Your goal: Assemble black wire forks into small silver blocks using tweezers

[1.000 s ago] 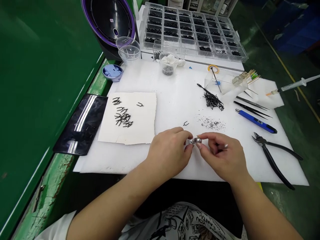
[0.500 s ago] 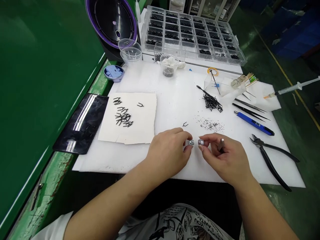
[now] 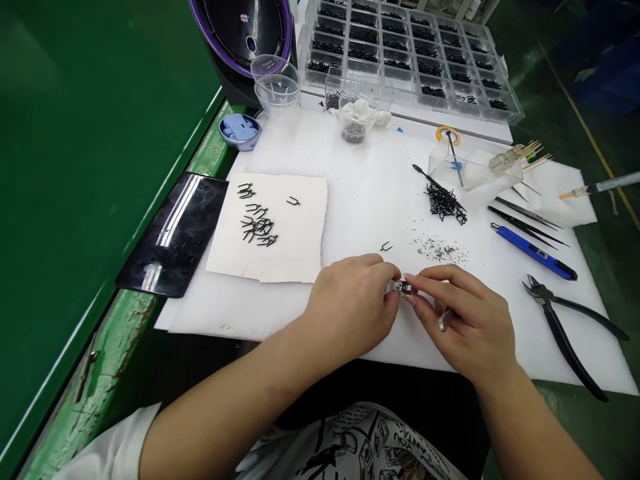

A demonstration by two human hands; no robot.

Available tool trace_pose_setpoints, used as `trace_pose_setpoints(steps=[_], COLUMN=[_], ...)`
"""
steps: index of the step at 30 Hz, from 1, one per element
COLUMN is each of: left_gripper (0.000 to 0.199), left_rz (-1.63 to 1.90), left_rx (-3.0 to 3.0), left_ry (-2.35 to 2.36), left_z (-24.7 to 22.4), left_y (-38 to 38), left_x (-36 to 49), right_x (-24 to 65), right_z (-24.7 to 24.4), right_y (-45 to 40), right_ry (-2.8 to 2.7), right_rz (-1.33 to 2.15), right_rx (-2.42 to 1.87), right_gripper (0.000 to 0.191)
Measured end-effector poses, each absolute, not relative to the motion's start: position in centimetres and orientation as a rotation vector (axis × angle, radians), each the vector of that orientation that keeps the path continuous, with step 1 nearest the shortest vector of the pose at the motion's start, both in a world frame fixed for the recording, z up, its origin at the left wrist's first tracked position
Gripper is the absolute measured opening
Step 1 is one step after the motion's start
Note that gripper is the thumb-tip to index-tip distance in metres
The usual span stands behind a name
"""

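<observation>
My left hand (image 3: 353, 301) is closed in a pinch on a small silvery metal piece (image 3: 397, 287). Opposite it, my right hand (image 3: 467, 317) pinches a second small shiny metal piece (image 3: 408, 289); the two pieces meet or nearly meet between my fingertips, and their exact kind is too small to make out. A metal rod-like tool (image 3: 445, 320) also pokes out from the curled fingers of my right hand, its other end hidden. Just beyond my hands, a small black forked part (image 3: 386, 247) lies on the white foam sheet (image 3: 365, 193).
Several black forked parts (image 3: 257, 227) lie on a white card (image 3: 280, 260) at left. Right of centre are a black heap (image 3: 444, 203) and scattered tiny bits (image 3: 440, 251). Cutting pliers (image 3: 550, 300), a blue knife (image 3: 533, 252) and tweezers (image 3: 525, 223) lie farther right. A compartment box (image 3: 395, 73) stands behind.
My right hand has brought its metal piece leftward against or close to the one in my left hand, closing the gap. The rod in my right hand has tilted. The whole view has shifted slightly.
</observation>
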State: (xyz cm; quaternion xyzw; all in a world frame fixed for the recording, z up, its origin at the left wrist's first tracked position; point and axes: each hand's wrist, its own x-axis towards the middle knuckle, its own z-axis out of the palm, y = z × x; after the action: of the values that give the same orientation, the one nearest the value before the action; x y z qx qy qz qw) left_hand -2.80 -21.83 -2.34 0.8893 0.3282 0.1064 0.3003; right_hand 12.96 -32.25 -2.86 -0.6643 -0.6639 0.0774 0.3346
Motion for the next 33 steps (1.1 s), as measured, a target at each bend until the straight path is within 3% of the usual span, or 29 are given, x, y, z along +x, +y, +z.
trace_pose_setpoints(steps=[16, 22, 33], left_gripper=[0.015, 0.021, 0.014], left_rz=[0.254, 0.261, 0.271], left_rx=[2.371, 2.336, 2.382], left_ry=[0.879, 0.897, 0.852], left_z=[-2.19, -2.16, -2.36], left_y=[-21.79, -21.87, -21.86], left_x=[-2.83, -2.81, -2.93], right_x=[12.5, 12.57, 12.32], right_z=[-3.61, -3.4, -3.43], right_y=[-32.42, -32.57, -32.37], right_ry=[-1.788, -1.684, -1.784], right_rz=[0.049, 0.09, 0.049], right_rx=[-1.694, -1.753, -1.725], right_gripper=[0.039, 0.031, 0.033])
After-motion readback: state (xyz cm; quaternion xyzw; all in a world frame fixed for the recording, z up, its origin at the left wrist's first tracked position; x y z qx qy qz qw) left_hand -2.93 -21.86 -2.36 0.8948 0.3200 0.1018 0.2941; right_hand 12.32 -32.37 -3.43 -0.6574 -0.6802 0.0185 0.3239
